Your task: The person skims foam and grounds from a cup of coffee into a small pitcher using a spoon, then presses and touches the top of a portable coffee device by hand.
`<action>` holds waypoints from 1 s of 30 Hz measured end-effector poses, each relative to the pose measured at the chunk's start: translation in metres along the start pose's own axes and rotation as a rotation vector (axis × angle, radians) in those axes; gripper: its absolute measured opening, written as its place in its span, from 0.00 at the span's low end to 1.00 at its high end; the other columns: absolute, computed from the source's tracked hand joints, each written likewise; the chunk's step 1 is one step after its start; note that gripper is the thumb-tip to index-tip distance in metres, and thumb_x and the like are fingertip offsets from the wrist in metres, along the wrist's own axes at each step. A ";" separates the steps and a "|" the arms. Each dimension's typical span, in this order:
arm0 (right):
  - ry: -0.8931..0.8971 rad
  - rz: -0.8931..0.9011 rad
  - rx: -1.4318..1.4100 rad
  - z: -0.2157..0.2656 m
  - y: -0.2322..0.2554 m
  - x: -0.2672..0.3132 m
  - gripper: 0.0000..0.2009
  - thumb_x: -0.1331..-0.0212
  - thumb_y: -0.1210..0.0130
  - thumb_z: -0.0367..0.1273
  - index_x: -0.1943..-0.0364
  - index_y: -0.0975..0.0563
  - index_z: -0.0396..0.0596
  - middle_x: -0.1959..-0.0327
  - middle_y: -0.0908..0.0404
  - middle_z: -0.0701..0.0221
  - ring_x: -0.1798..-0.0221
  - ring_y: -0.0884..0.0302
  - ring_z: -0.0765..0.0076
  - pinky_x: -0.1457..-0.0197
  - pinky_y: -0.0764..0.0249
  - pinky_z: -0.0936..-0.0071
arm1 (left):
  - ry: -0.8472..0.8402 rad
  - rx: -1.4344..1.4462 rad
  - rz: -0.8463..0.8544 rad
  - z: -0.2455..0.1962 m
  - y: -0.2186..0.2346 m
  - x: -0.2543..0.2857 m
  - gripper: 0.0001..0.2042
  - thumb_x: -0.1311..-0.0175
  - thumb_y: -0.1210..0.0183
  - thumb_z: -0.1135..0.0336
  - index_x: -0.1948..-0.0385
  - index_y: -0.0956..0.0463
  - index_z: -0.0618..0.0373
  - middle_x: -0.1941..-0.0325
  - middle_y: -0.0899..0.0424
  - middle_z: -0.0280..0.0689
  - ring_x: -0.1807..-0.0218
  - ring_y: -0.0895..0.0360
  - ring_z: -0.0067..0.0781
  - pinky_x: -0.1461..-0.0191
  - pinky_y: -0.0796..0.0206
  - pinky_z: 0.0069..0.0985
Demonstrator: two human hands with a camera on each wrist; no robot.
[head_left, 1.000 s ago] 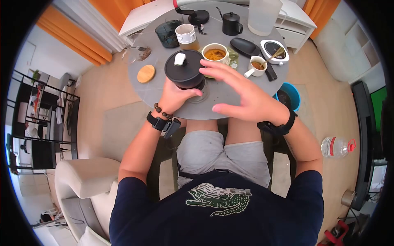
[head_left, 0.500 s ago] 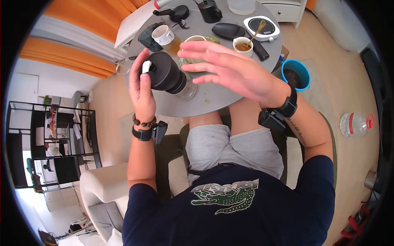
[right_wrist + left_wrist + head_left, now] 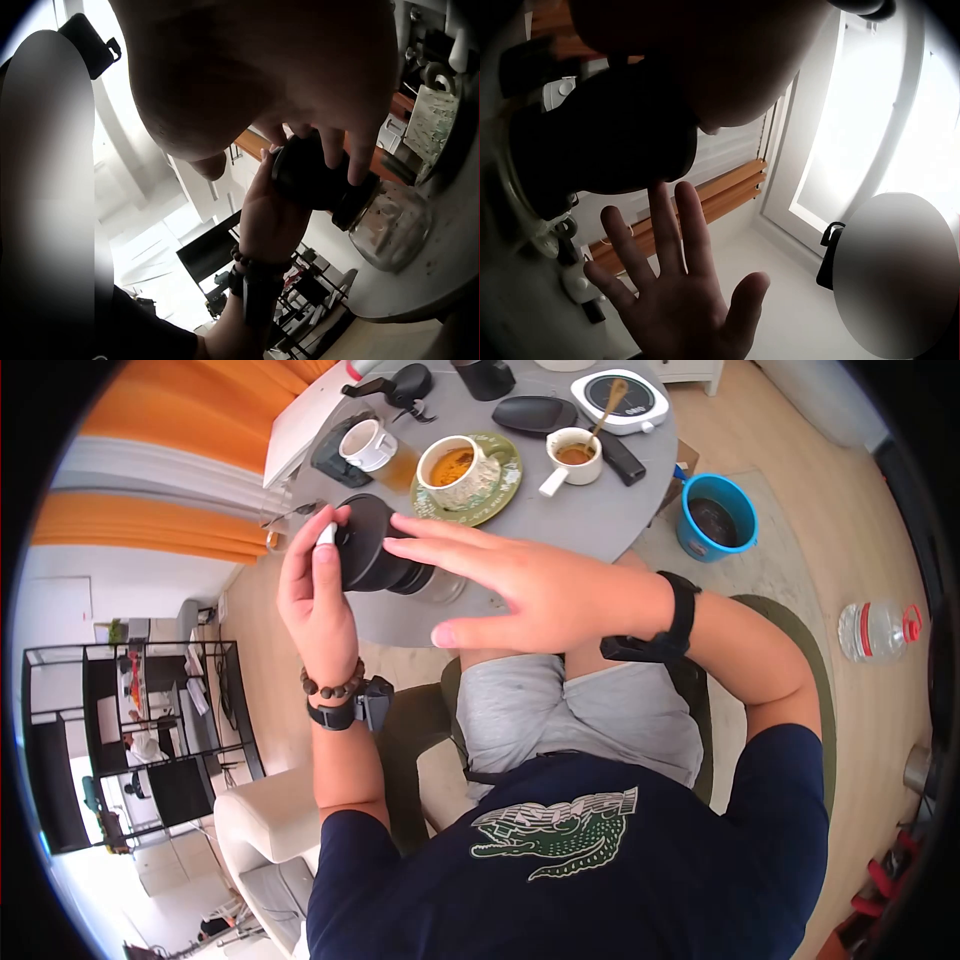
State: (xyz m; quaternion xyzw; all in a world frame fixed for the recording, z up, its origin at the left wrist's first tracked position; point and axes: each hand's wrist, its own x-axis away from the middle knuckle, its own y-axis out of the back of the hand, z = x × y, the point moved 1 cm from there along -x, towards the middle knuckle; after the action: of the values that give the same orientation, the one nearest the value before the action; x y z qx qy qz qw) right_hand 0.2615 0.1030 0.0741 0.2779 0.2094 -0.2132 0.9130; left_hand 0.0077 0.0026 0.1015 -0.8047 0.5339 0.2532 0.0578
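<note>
A black canister with a clear jar base leans to the left over the table's near edge. My left hand grips its round black top, thumb and fingers around a small white tab. My right hand is spread, its fingertips against the top's right side and its thumb apart. In the left wrist view the right hand reaches up to the dark canister with spread fingers. The right wrist view shows the left hand behind the top and the clear jar over the tabletop.
Behind the canister stand a cup of orange-brown contents on a green plate, a glass with a white filter, a white-handled cup and a scale. A blue bucket stands right of the table.
The canister has moved left and now leans further over. My left hand has shifted from its side to its top; the right has moved left to touch it. The view has turned too.
</note>
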 end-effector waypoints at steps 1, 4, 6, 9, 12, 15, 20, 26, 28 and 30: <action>-0.001 0.014 0.025 0.003 0.001 0.000 0.43 0.24 0.34 0.47 0.11 0.38 0.47 0.06 0.47 0.52 0.09 0.40 0.42 0.10 0.37 0.54 | -0.009 -0.017 -0.008 0.001 0.001 0.001 0.19 0.08 0.48 0.65 0.26 0.23 0.67 0.29 0.13 0.46 0.27 0.19 0.35 0.20 0.30 0.37; 0.021 0.003 0.090 0.004 0.001 0.000 0.43 0.25 0.33 0.44 0.11 0.39 0.48 0.06 0.49 0.53 0.09 0.40 0.42 0.11 0.35 0.53 | 0.000 -0.014 -0.002 0.001 0.002 0.002 0.19 0.09 0.46 0.66 0.27 0.22 0.66 0.29 0.13 0.46 0.28 0.18 0.35 0.21 0.29 0.36; 0.042 0.012 0.114 0.006 0.001 -0.001 0.43 0.26 0.33 0.42 0.11 0.40 0.49 0.05 0.49 0.54 0.10 0.39 0.43 0.12 0.33 0.52 | 0.008 -0.015 0.001 0.001 0.004 0.002 0.19 0.10 0.45 0.66 0.27 0.22 0.66 0.29 0.13 0.47 0.28 0.18 0.35 0.20 0.29 0.37; 0.071 0.020 0.161 0.007 0.000 -0.003 0.44 0.28 0.32 0.39 0.10 0.40 0.51 0.05 0.50 0.56 0.11 0.38 0.44 0.14 0.31 0.52 | 0.026 0.023 0.016 0.001 0.004 0.002 0.19 0.10 0.46 0.66 0.27 0.22 0.66 0.28 0.14 0.49 0.27 0.18 0.37 0.20 0.29 0.37; 0.076 0.036 0.186 0.008 0.002 -0.004 0.44 0.30 0.32 0.37 0.10 0.40 0.53 0.05 0.50 0.58 0.12 0.36 0.45 0.15 0.29 0.52 | 0.032 0.122 0.040 -0.004 0.003 -0.002 0.21 0.11 0.44 0.66 0.25 0.23 0.66 0.28 0.13 0.49 0.28 0.18 0.33 0.20 0.29 0.34; 0.071 0.053 0.203 0.008 0.005 -0.005 0.45 0.30 0.31 0.36 0.10 0.39 0.54 0.05 0.50 0.59 0.13 0.34 0.46 0.17 0.27 0.52 | 0.012 0.210 0.119 -0.004 0.006 -0.005 0.22 0.11 0.45 0.66 0.23 0.25 0.67 0.27 0.14 0.50 0.26 0.19 0.35 0.20 0.29 0.35; 0.033 0.107 0.171 0.013 0.011 -0.006 0.48 0.35 0.29 0.35 0.10 0.39 0.53 0.05 0.51 0.57 0.10 0.38 0.43 0.14 0.30 0.51 | 0.055 0.248 0.120 -0.001 0.007 0.000 0.22 0.13 0.43 0.69 0.23 0.25 0.66 0.25 0.16 0.49 0.25 0.20 0.34 0.20 0.29 0.35; -0.015 0.178 0.181 0.021 0.016 -0.006 0.47 0.35 0.29 0.35 0.10 0.39 0.56 0.04 0.51 0.60 0.15 0.31 0.43 0.20 0.24 0.51 | 0.037 0.093 -0.016 0.005 0.005 0.005 0.18 0.15 0.39 0.69 0.29 0.22 0.63 0.29 0.15 0.44 0.29 0.18 0.34 0.22 0.28 0.36; -0.037 0.214 0.173 0.022 0.016 -0.006 0.47 0.35 0.29 0.35 0.10 0.38 0.56 0.04 0.51 0.60 0.17 0.28 0.42 0.22 0.22 0.51 | 0.043 0.111 -0.022 0.005 0.005 0.005 0.17 0.15 0.39 0.70 0.30 0.21 0.62 0.30 0.14 0.43 0.31 0.18 0.33 0.24 0.27 0.35; -0.040 0.203 0.174 0.022 0.015 -0.006 0.47 0.35 0.29 0.36 0.11 0.38 0.56 0.04 0.51 0.60 0.18 0.27 0.42 0.23 0.22 0.52 | 0.051 0.127 -0.027 0.004 0.005 0.004 0.16 0.15 0.39 0.70 0.31 0.21 0.62 0.31 0.14 0.43 0.32 0.17 0.32 0.25 0.27 0.34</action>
State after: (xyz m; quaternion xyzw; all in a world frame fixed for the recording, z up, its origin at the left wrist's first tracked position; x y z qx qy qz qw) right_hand 0.2703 0.1031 0.1001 0.3715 0.1426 -0.1424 0.9063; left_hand 0.0033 -0.0015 0.0974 -0.8128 0.5392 0.1973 0.0987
